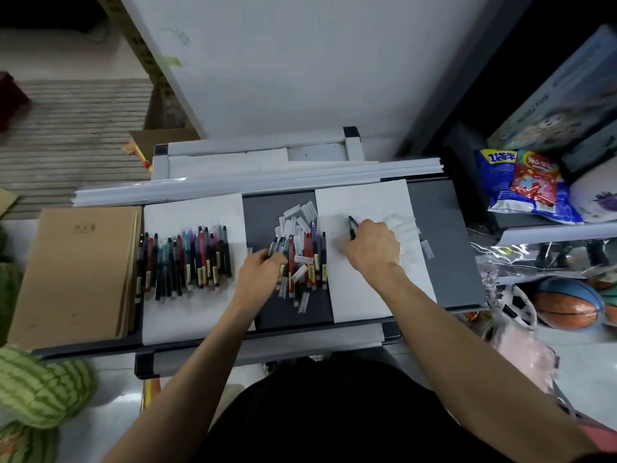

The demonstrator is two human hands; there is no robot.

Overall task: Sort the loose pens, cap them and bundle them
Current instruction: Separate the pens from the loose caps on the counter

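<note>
Grey desk (444,208), two white sheets, pens everywhere lol. Where's everything sitting? (OP)

One row of pens (187,262) lies side by side on the left sheet (187,319). The loose pens (305,259) are heaped on the bare strip between the sheets, with clear caps (302,215) mixed in and lying on top of them. (reply)

And the hands? (OP)

Left hand (263,265) is at the heap's left side, fingers curled round one or two of the loose pens, too blurry to count. Right hand (372,247) is over the right sheet (364,305), fingers closed round a black pen (352,225). A few more caps lie just beyond its knuckles. (reply)

What's crowding the place? (OP)

Kraft notebooks (76,272) are stacked at the left edge, just beside the left sheet. White strips (233,187) run along the far edge. Snack bags (527,185) sit on a shelf past the right edge, with balls (567,309) below them. Watermelons (40,389) sit off the near left corner. (reply)
</note>
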